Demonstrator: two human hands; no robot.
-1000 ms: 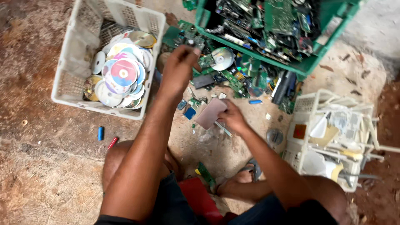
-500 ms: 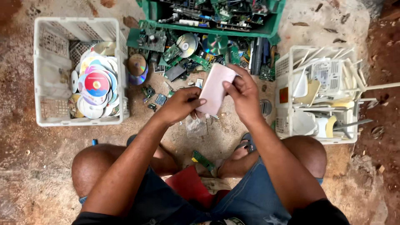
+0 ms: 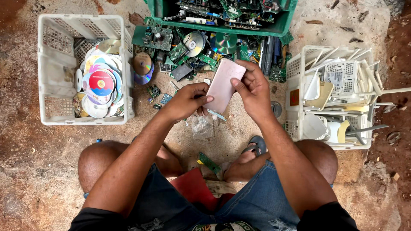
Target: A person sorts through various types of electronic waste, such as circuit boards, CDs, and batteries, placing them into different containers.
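Dirt ground (image 3: pixel 25 171), pink flat panel (image 3: pixel 222 85) between both hands, left hand (image 3: pixel 186 100) and right hand (image 3: pixel 252 87) pinching its edges

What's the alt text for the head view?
Seen from above, a seated person holds a flat pink device casing in both hands, left hand low, right hand high. A white crate of discs is at left, a white crate of plastic parts at right, a green crate of circuit boards ahead.

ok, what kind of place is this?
Probably an informal e-waste sorting spot outdoors on bare dirt ground. A green crate holds circuit boards, a white basket holds discs, and both hands hold a pinkish flat device casing.
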